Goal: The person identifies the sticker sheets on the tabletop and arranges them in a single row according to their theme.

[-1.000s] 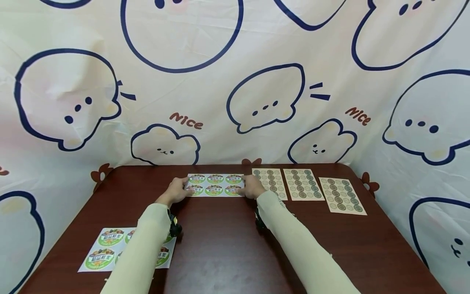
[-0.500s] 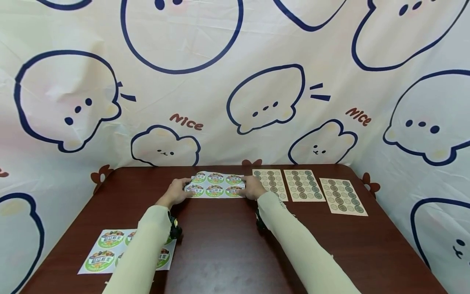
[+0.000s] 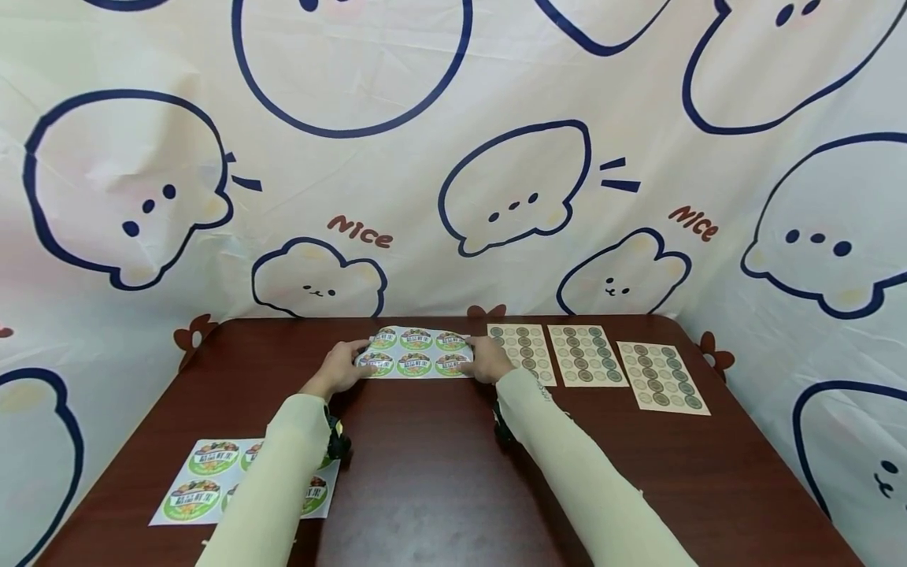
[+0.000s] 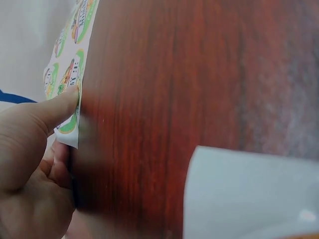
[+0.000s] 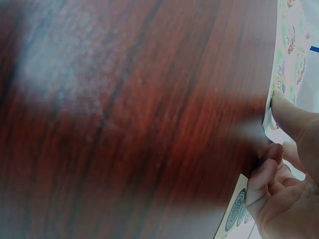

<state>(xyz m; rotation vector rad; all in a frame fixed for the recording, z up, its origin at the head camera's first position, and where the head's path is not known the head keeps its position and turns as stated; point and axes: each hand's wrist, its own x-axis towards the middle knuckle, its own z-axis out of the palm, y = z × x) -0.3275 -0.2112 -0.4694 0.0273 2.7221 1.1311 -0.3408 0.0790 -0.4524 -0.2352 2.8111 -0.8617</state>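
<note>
A white sheet of round green fruit-label stickers (image 3: 414,353) lies across the far middle of the table, its far left corner bent inward and raised. My left hand (image 3: 338,368) pinches its left end; in the left wrist view the thumb presses on top of the sticker sheet (image 4: 75,55) while the other fingers curl below. At the right end my right hand (image 3: 489,361) grips likewise, thumb over the sheet (image 5: 284,74) and fingers bent under its edge in the right wrist view.
Right of the hands lie three cream sheets of round brown stickers: one (image 3: 520,346) beside my right hand, another (image 3: 586,356), and a slanted one (image 3: 662,378). A second fruit-label sheet (image 3: 191,480) sits front left, partly under my left sleeve. A cartoon-print curtain (image 3: 411,181) surrounds the brown table (image 3: 418,472).
The sheet's far left corner has bent inward and its far edge has risen into a slight curve. Both hands keep nearly the same place.
</note>
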